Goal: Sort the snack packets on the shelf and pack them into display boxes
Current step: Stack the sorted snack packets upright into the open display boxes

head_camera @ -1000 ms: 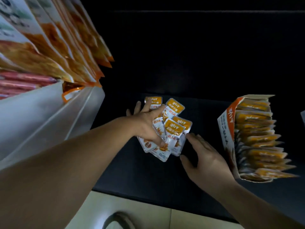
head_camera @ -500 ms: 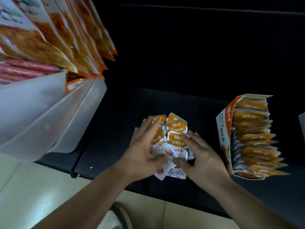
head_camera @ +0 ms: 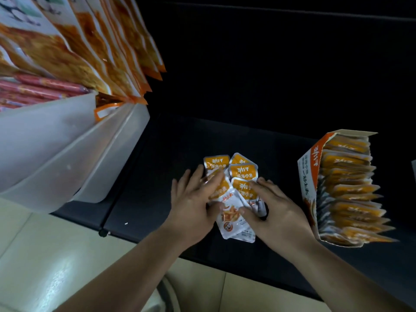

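Several small orange-and-white snack packets (head_camera: 234, 194) lie in a loose overlapping pile on the dark shelf (head_camera: 171, 158). My left hand (head_camera: 193, 203) lies on the pile's left side with fingers straight, thumb against a packet. My right hand (head_camera: 274, 208) rests on the pile's right side, fingers spread over the packets and thumb touching the lower ones. An open orange-and-white display box (head_camera: 309, 176) stands to the right, filled with a row of the same packets (head_camera: 351, 192).
At the upper left, large orange snack bags (head_camera: 94, 46) hang over white plastic bins (head_camera: 67, 154), with red packs (head_camera: 40, 88) behind them. The shelf's front edge runs below my hands; pale floor tiles (head_camera: 56, 255) lie beneath.
The pile has come nearer the shelf's front edge. My left hand went from gripping the packets to lying flat on them, and my right hand closed in onto the pile's right side.
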`<state>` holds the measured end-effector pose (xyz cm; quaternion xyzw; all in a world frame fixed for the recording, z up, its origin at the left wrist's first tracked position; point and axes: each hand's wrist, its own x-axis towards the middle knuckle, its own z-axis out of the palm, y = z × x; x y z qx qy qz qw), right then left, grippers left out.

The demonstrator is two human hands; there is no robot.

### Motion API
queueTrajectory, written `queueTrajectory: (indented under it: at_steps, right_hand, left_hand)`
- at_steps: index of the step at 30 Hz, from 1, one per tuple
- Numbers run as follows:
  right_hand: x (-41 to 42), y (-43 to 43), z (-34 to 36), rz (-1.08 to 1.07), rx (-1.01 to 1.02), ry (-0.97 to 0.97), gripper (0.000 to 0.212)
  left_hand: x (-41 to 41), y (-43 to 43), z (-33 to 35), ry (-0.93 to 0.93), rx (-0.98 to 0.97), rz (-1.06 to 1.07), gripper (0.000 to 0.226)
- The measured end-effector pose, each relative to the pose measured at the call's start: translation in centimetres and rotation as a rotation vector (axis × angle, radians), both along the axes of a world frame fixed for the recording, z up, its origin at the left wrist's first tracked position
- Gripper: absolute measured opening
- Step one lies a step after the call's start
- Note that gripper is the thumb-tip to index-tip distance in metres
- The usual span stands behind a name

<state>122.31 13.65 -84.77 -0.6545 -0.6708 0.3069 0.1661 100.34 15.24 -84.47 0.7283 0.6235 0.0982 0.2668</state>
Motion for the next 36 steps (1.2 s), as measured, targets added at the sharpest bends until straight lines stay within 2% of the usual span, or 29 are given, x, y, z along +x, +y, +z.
queueTrajectory:
  at_steps: [2, 4, 6, 10, 15, 17, 20, 24, 29, 31, 33, 35, 36]
  right_hand:
    - [-0.1, 0.0, 0.1, -0.007, 0.002, -0.001, 0.068]
    - [-0.2, 0.1, 0.1, -0.016, 0.015, -0.020, 0.065]
    - [-0.2, 0.1, 0.1, -0.017, 0.024, -0.035, 0.062]
    - [-0.4, 0.1, 0.4, -0.018, 0.017, -0.027, 0.059]
    - [-0.5, 0.1, 1.2, -0.032, 0.009, 0.011, 0.057]
    - [-0.5, 0.0, 1.6, -0.058, -0.028, 0.061, 0.057]
    - [-0.4, 0.0, 2.1, -0.097, -0.065, 0.140, 0.059]
    - [-0.1, 0.1, 2.5, -0.148, -0.165, 0.306, 0.071]
    - [-0.1, -0.4, 2.9, -0.337, -0.227, 0.603, 0.094]
    - [-0.5, -0.7, 3.0, -0.436, -0.236, 0.705, 0.090]
    - [-1.2, -1.2, 3.5, -0.461, -0.295, 0.806, 0.077]
    - [-2.2, -1.6, 4.0, -0.407, -0.337, 0.798, 0.055]
    - [-2.9, -1.9, 4.4, -0.367, -0.336, 0.776, 0.051]
  left_hand:
    - [0.4, 0.9, -0.1, -0.036, 0.027, -0.024, 0.084]
    - [0.8, 1.5, -0.4, 0.001, 0.035, 0.162, 0.097]
    - [1.3, 1.5, -0.4, 0.008, -0.050, 0.356, 0.106]
    - [3.2, 0.9, -0.2, -0.116, -0.090, 0.338, 0.066]
    - [5.1, 1.2, 0.8, -0.442, -0.123, 0.526, 0.036]
    - [5.7, 1.1, 1.7, -0.579, -0.224, 0.564, 0.036]
    - [6.1, 0.5, 2.0, -0.622, -0.319, 0.524, 0.047]
    - [6.7, 0.0, 2.5, -0.632, -0.353, 0.481, 0.048]
    - [5.9, -1.2, 3.1, -0.814, -0.370, 0.545, 0.045]
    - [5.3, -2.0, 3.1, -0.818, -0.397, 0.540, 0.046]
    - [5.1, -3.2, 3.7, -0.798, -0.397, 0.455, 0.050]
    - [5.7, -4.1, 4.3, -0.832, -0.399, 0.387, 0.059]
    - [6.0, -4.5, 4.3, -0.871, -0.409, 0.373, 0.065]
